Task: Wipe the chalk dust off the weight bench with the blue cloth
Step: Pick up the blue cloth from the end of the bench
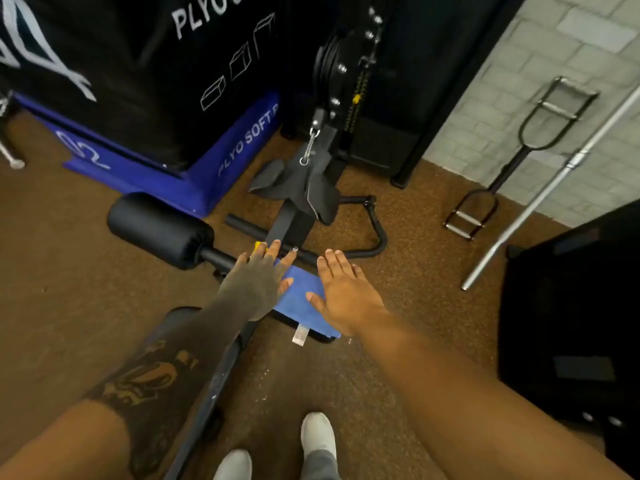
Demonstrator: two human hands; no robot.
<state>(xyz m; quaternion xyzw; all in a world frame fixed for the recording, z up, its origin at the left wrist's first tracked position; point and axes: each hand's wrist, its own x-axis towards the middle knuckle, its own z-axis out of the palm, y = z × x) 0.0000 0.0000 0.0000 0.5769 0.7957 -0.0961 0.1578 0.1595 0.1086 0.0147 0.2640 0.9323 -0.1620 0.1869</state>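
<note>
The blue cloth [300, 299] lies spread flat over the far end of the black weight bench pad [313, 336], a white tag hanging off its near edge. My left hand [256, 282] rests flat on the cloth's left part, fingers spread and pointing away from me. On the cloth's right part lies my right hand [343, 289], palm down, fingers together. Neither hand grips the cloth. The bench frame [207, 382] runs toward me under my left forearm, with pale chalk specks on it.
A black roller pad [159, 230] sticks out left of the bench end. Beyond it stand a blue and black plyo box [166, 98] and a cable machine [346, 81] with a grey strap. A silver barbell [554, 188] and a handle lean on the brick wall. My white shoes [317, 434] stand on the brown floor.
</note>
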